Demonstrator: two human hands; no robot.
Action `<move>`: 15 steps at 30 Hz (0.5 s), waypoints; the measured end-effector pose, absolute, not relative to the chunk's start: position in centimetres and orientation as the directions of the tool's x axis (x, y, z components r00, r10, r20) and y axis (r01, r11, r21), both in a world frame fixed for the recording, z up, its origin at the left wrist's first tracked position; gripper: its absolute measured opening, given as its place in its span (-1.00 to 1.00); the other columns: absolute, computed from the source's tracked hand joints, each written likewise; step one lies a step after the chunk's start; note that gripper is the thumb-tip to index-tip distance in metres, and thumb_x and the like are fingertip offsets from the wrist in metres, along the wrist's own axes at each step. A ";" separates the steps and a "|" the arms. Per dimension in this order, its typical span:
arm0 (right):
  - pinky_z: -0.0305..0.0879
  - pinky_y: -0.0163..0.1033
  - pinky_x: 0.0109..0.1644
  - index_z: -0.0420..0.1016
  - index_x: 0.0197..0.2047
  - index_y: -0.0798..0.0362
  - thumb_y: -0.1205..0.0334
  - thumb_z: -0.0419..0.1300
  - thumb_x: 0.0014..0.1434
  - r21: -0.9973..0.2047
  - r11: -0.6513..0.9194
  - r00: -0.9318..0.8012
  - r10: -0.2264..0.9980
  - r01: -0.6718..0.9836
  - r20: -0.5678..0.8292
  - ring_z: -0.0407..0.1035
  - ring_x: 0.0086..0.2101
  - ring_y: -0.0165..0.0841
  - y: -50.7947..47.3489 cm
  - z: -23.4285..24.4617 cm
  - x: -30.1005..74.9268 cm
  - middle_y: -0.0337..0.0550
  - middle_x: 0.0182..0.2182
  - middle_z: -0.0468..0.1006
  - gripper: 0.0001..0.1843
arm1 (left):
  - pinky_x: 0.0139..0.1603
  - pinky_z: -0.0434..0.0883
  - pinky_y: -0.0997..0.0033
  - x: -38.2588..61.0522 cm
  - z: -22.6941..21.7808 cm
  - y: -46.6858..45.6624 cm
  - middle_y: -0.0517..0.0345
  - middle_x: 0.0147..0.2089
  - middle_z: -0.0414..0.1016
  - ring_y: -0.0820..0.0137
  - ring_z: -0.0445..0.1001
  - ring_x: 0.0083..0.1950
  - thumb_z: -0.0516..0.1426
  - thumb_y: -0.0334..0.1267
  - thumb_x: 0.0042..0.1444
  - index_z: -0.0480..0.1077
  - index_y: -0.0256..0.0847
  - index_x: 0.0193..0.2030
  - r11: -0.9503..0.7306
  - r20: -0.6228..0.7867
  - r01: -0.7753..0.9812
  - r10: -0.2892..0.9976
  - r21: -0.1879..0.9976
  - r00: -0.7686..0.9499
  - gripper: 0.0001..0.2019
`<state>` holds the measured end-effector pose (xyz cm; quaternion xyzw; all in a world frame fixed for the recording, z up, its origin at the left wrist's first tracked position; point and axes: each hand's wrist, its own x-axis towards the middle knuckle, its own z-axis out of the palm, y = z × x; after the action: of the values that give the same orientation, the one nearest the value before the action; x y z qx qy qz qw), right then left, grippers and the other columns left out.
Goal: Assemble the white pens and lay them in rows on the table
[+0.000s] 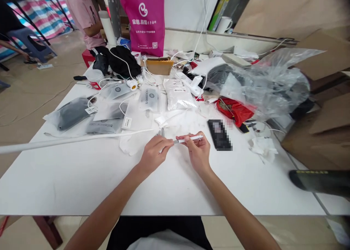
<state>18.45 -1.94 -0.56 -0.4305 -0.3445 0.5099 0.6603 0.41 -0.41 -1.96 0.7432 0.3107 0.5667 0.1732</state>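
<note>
A white table (90, 184) filled most of the view, crowded along its far side with pouches, cables and loose wrapping, its near part mostly bare. Just above it, between the two hands, was a slim white pen-like object (193, 138) with a grey section at its left end. The right hand (198, 151) grasped the white body between thumb and fingers, palm turned partly up; the left hand (155, 152) pinched at the grey end, its fingertips hiding the extreme tip, so whether that part was a cap or a fixed end I could not tell.

The step in hand appeared to be close work on that joint — one hand steadying, the other working the end. The next move would seem to call for a firm right hand and a small, controlled pull or turn from the left, kept in line with the body.

Just beyond the left hand lay small grey pieces (163, 132) and a folded white scrap (161, 119); a dark phone (219, 135) lay to the right of the right hand. Farther back were frosted pouches (149, 98), a white packet (179, 94), a red bag (237, 112) and clear plastic (266, 84). A magenta bag (147, 27) stood behind, and beyond it, to the left — a person in pink (84, 18).
</note>
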 end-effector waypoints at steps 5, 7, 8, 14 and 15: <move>0.64 -0.04 0.08 0.45 -0.24 -0.03 -0.03 0.56 0.16 -0.893 0.140 0.428 0.901 -0.428 -0.064 0.73 -0.09 -0.16 -5.6 0.3 17.6 -0.13 -0.21 0.80 -0.59 | -0.01 0.58 0.21 -0.1 -0.7 -0.5 0.12 -0.16 0.71 0.29 0.65 -0.11 0.41 -0.17 0.26 0.59 -0.11 0.14 -0.648 0.575 0.261 0.758 0.715 0.308 -0.66; 0.62 -0.01 0.14 0.48 -0.20 -0.02 -0.01 0.55 0.17 -0.885 0.179 0.495 0.866 -0.430 -0.065 0.73 -0.06 -0.16 -7.2 0.1 17.7 -0.12 -0.17 0.80 -0.62 | -0.06 0.58 0.24 0.0 -0.1 -0.8 0.14 -0.15 0.73 0.30 0.67 -0.13 0.39 -0.12 0.28 0.63 -0.09 0.07 -0.546 0.437 0.202 0.802 0.813 0.408 -0.73; 0.60 -0.01 0.16 0.49 -0.19 -0.02 0.01 0.55 0.17 -0.883 0.197 0.521 0.851 -0.426 -0.062 0.72 -0.05 -0.16 -7.9 0.0 17.8 -0.12 -0.16 0.80 -0.63 | -0.13 0.57 0.28 0.1 0.0 -1.1 0.14 -0.16 0.73 0.32 0.67 -0.16 0.36 -0.12 0.32 0.66 -0.08 0.02 -0.501 0.386 0.177 0.809 0.847 0.443 -0.81; 0.61 0.03 0.11 0.49 -0.21 -0.01 -0.03 0.59 0.10 -0.870 0.219 0.630 0.766 -0.441 -0.126 0.73 -0.16 -0.15 -10.3 -0.4 18.0 -0.12 -0.25 0.79 -0.57 | -0.19 0.54 0.28 1.2 -1.0 -2.3 0.14 -0.24 0.74 0.34 0.65 -0.24 0.34 -0.25 0.34 0.68 -0.11 -0.04 -0.660 0.570 0.078 0.697 0.748 0.436 -0.90; 0.61 0.02 0.09 0.49 -0.22 -0.01 -0.05 0.59 0.09 -0.867 0.212 0.635 0.759 -0.451 -0.145 0.73 -0.18 -0.17 -10.5 -0.4 18.0 -0.12 -0.27 0.78 -0.55 | -0.18 0.53 0.25 1.4 -1.3 -2.3 0.15 -0.27 0.73 0.34 0.64 -0.26 0.33 -0.28 0.34 0.67 -0.12 -0.04 -0.741 0.645 0.081 0.628 0.667 0.436 -0.90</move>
<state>17.97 -10.54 -0.38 -0.4866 -0.1583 0.3967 0.7621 1.43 -2.32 -1.34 0.7985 0.2220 0.4825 0.2833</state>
